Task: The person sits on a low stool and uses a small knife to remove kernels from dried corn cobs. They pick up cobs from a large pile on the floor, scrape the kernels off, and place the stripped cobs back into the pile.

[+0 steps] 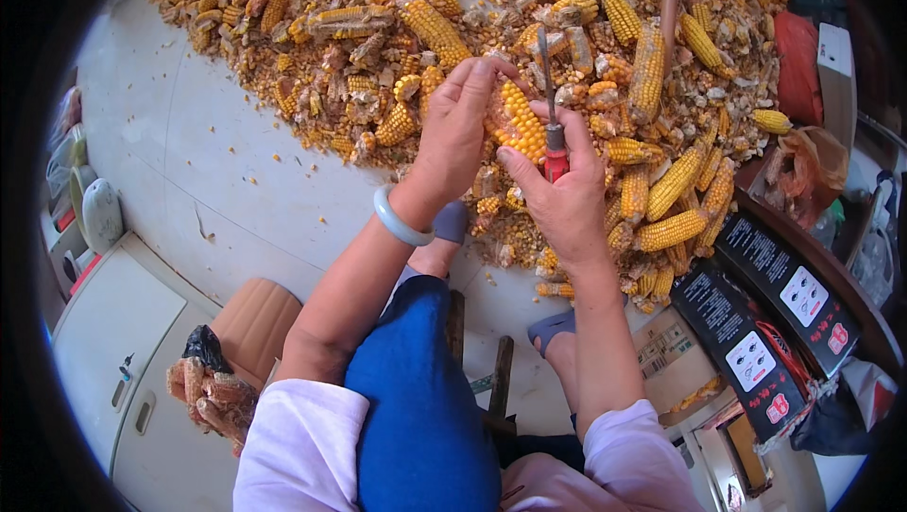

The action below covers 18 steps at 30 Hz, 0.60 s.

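A partly shelled ear of dried corn (523, 122) is between my two hands, above a large heap of corn. My left hand (453, 122), with a pale bangle (400, 218) on its wrist, closes around the ear's far left end; its fingertips are partly hidden. My right hand (570, 193) steadies the near right end with the thumb. Its fingers also wrap the red handle of a screwdriver (556, 163), whose metal shaft points up and away from me. Bare patches of cob show on the ear's left side.
The heap of ears, cobs and loose kernels (340, 66) spreads over the pale floor (212, 179). Black printed boxes (744, 356) and a cardboard box (662, 345) stand at right. A white cabinet (120, 321) is at left, near a bag of cobs (212, 391). A metal pole (669, 23) rises at the far side.
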Tool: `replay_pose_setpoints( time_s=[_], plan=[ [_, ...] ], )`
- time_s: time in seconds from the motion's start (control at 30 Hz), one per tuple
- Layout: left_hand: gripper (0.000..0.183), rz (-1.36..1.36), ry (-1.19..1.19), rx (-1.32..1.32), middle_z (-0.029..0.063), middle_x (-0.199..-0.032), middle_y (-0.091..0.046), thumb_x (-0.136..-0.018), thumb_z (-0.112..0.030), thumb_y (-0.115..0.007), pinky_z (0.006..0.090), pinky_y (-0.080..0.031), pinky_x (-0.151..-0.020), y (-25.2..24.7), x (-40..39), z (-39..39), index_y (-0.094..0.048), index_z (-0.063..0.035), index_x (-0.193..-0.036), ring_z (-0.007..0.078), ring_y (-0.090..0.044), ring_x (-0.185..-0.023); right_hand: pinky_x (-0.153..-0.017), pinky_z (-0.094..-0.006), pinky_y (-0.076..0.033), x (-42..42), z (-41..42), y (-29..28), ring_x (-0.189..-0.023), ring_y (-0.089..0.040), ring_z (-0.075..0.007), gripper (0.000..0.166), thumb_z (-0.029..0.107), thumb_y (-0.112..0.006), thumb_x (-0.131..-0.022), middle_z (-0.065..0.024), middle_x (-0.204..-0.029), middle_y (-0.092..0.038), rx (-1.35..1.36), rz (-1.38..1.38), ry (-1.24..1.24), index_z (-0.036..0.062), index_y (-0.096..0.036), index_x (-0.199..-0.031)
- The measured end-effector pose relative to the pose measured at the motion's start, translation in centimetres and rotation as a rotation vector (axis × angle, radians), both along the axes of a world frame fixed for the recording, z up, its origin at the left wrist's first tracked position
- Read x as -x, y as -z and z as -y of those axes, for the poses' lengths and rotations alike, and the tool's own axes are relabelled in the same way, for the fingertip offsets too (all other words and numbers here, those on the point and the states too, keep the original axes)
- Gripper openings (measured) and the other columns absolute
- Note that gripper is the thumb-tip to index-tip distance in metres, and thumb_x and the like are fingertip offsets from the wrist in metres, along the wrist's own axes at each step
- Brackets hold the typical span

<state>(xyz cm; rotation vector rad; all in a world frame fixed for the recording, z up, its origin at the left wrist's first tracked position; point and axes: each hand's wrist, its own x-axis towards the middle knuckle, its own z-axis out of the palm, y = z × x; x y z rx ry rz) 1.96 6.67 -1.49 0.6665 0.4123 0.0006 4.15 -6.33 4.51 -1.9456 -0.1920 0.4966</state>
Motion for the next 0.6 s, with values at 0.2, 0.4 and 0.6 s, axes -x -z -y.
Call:
replay_pose_setpoints(
  time_s=[0.2,0.4,0.6],
  plan=[
    [0.038,-0.007,-0.070,0.199,0.0114,-0.119,-0.055,-0.099,-0.027,-0.052,0.0386,-0.045,-0.101,-1.8,0.2,0.8,-0.042,-0.0073,-0.130,0.0230,-0.054,-0.115,-0.092,-0.0341,-0.046,0.7,0.3,1.0,-0.109,-0.057,-0.0261,0.048,0.003,-0.073,-0.077,-0.0142,-0.117,-0.056,0.000,0.201,0.016,0.0004,-0.051,-0.119],
    [0.048,0.154,0.060,0.196,0.0126,-0.120,-0.055,-0.093,-0.022,-0.063,0.0401,-0.050,-0.094,-2.7,0.0,-0.5,-0.039,-0.0078,-0.131,0.0278,-0.060,-0.106,-0.087,-0.0283,-0.048,0.4,0.1,-0.2,-0.101,-0.059,-0.0148,0.042,0.013,-0.071,-0.086,-0.0103,-0.112,-0.058,-0.335,-0.339,0.162,-0.0004,-0.048,-0.119],
    [0.044,0.118,-0.006,-0.134,0.0169,-0.121,-0.055,-0.095,-0.024,-0.059,0.0413,-0.049,-0.095,-2.4,0.0,1.3,-0.039,-0.0081,-0.132,0.0274,-0.060,-0.108,-0.087,-0.0275,-0.049,1.2,-0.9,0.2,-0.100,-0.058,-0.0136,0.039,0.012,-0.069,-0.089,-0.0097,-0.113,-0.057,-0.316,-0.073,0.185,-0.0002,-0.046,-0.118]
  ],
)
